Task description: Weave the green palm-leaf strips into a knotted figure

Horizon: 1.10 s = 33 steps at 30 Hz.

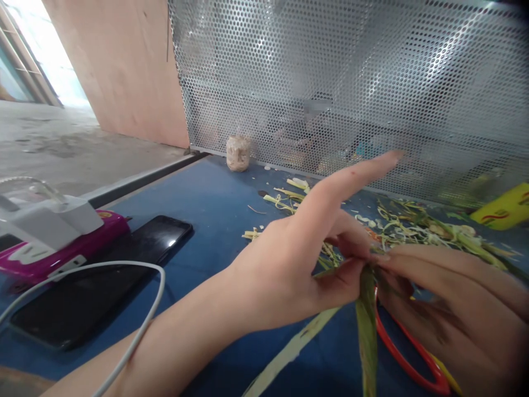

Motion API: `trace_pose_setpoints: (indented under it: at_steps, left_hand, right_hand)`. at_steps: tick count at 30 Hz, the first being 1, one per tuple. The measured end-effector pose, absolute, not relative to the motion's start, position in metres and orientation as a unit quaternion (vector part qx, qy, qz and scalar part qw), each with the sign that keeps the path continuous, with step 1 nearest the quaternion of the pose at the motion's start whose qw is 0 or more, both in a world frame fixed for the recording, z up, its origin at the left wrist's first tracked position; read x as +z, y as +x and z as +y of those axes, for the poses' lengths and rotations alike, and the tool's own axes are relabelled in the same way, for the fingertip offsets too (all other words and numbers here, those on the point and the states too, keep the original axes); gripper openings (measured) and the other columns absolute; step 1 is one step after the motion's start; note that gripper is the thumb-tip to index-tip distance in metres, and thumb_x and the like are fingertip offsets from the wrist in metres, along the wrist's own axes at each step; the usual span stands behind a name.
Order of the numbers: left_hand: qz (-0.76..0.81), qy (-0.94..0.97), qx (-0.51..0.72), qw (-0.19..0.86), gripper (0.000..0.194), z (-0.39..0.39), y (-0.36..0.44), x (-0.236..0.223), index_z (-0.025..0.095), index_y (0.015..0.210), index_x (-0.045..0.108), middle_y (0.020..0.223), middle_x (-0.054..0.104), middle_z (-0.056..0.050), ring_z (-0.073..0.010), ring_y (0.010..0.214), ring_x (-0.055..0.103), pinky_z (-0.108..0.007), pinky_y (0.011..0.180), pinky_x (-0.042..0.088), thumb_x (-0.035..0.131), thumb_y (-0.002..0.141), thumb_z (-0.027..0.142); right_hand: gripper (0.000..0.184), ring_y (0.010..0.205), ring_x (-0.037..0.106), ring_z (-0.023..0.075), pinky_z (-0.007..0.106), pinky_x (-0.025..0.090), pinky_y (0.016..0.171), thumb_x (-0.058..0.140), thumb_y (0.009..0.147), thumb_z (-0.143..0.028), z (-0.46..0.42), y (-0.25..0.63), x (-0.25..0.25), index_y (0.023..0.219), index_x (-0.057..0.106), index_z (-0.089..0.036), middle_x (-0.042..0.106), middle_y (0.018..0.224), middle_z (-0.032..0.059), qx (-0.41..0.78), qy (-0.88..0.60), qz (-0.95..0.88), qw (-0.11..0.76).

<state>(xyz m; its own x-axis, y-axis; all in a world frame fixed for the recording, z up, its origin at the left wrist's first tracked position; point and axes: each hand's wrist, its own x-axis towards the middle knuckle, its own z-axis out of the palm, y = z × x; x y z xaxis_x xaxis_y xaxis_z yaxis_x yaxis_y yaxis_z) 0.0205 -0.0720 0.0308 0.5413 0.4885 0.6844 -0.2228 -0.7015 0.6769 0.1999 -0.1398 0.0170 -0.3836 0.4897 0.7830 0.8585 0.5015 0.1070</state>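
My left hand (289, 259) reaches in from the lower left, thumb and fingers pinched together while the index finger points up and away. A flat green leaf strip (367, 336) hangs down from that pinch. My right hand (458, 303) meets it fingertip to fingertip at the strip's top end, also pinching; part of its grip is hidden. A paler leaf strip (293, 353) slants toward the lower left, beneath my left hand. Red handle loops of what look like scissors (407, 353) show under my right hand.
Plant scraps (413, 223) litter the blue tabletop (206, 190) before a perforated metal panel (289, 66). At left lie a black phone (103, 281), a magenta power strip (111, 231) with a white charger (61, 220), and a white cable (159, 292) crossing my left forearm. A yellow packet (506, 209) is at right.
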Motion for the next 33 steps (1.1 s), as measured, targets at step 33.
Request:
trace_pose_setpoints:
  at_steps: [33]
  left_hand:
    - [0.224, 0.830, 0.369, 0.353, 0.064, -0.045, 0.022, 0.017, 0.020, 0.129, 0.030, 0.082, 0.068, -0.001, -0.0162, 0.090, 0.061, -0.033, 0.088, 0.042, 0.059, 0.072, 0.015]
  right_hand:
    - [0.007, 0.051, 0.049, 0.0075, 0.019, 0.040, 0.045, 0.050, 0.080, -0.017, -0.105, 0.192, 0.002, 0.076, 0.055, -0.019, 0.056, 0.072, 0.0004, -0.021, -0.477, -0.751, 0.456]
